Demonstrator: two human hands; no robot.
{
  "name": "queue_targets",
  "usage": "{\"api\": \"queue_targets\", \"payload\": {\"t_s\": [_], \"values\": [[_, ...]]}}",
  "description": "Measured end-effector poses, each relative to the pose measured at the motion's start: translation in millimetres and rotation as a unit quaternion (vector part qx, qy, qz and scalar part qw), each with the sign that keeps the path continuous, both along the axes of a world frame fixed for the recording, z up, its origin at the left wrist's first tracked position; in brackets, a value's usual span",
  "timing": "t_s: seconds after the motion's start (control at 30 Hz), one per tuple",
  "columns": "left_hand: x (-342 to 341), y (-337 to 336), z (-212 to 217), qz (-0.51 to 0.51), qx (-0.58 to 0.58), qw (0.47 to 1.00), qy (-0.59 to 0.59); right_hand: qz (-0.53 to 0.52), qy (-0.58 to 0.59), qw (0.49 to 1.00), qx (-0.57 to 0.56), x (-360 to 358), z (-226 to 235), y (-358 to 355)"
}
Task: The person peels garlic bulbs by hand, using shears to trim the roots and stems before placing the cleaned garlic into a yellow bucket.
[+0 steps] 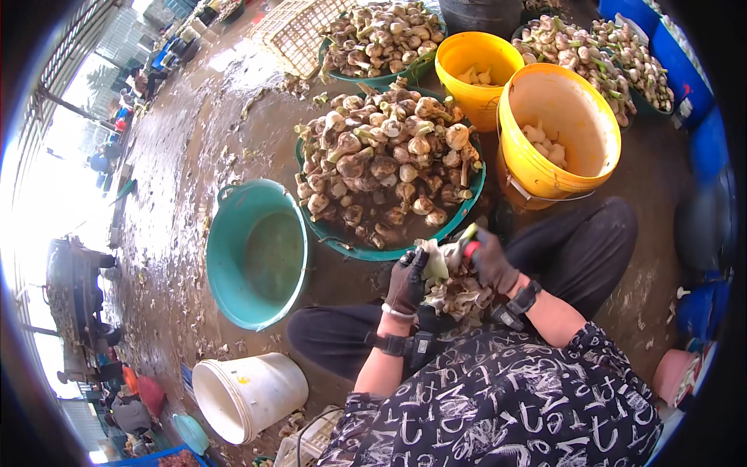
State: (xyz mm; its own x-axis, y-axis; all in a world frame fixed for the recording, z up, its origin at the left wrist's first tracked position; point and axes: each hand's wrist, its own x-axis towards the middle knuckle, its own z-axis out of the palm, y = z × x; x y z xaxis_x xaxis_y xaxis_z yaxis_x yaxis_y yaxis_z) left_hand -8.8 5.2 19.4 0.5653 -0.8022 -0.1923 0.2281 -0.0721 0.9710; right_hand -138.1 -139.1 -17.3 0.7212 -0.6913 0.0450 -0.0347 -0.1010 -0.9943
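The left hand (pixel 406 278), gloved, was closed on a pale, leafy stalk (pixel 438 261) just in front of the lap; whether a bulb hung from it could not be told. The right hand (pixel 492 263), gloved and blurred, was curled round a red-handled tool (pixel 471 248), its working end unclear. Peelings (pixel 459 300) lay just below and between the hands.

The stalk looked light and limp, its papery leaves likely to tear or slip in a glove; the thicker stem would probably give the firmer hold.

Just beyond the hands, a green tub (pixel 362 253) was heaped with soiled garlic (pixel 389 163). Ahead and right of the right hand, a yellow bucket (pixel 537 180) held pale bulbs (pixel 545 148) low inside; a rear bucket (pixel 467 101), farther ahead, held a few more. Left of the left hand, a basin (pixel 257 249) showed its greenish floor; nearer the body, a white bucket (pixel 268 393) lay tipped.
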Motion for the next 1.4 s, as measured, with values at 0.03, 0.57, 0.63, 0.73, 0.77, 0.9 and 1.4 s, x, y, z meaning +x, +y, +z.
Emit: {"api": "queue_targets", "payload": {"t_s": [0.03, 0.57, 0.63, 0.73, 0.77, 0.9, 1.4], "values": [[1, 7, 0, -0.001, 0.000, 1.000, 0.001, -0.062, -0.025, 0.947, 0.315, -3, -12, -9], [54, -23, -38, -0.074, 0.274, 0.880, -0.381, -0.096, 0.042, 0.863, 0.494, 0, -14, -31], [53, -63, -43, -0.032, 0.227, 0.897, -0.378, -0.098, 0.049, 0.858, 0.502, 3, -7, -31], [61, -118, -56, -0.095, 0.445, 0.795, -0.401, -0.067, 0.071, 0.885, 0.455, 6, 13, -39], [66, -128, -66, -0.092, 0.437, 0.798, -0.405, -0.052, 0.062, 0.865, 0.495, 6, 18, -46], [80, -132, -99, 0.009, 0.448, 0.763, -0.466, -0.025, -0.302, 0.746, 0.593, 30, 75, -105], [8, -39, 17, -0.072, 0.155, 0.880, -0.443, 0.016, 0.245, 0.969, -0.027, 27, 29, -14]]}}
